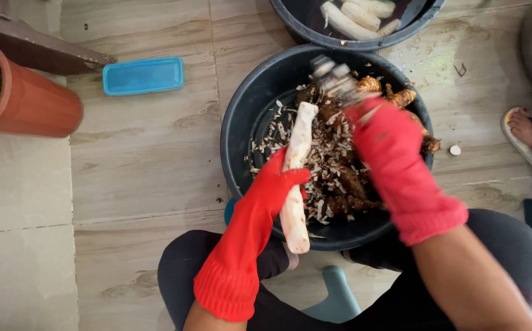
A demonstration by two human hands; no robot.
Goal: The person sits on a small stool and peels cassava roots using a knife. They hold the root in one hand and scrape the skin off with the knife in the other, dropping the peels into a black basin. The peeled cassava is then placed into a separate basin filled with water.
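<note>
Over the black basin (235,129) our left hand (278,181) grips a fully peeled white root (296,178); our right hand (382,138) is closed on a blurred peeler (333,78). Several brown roots (345,184) inside are unpeeled.

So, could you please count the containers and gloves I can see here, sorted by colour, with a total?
Black tubs: 2 (near tub, far tub)
Red rubber gloves: 2 (left hand, right hand)
Blue rectangular tray: 1
Terracotta plant pot: 1
Total: 6
</note>
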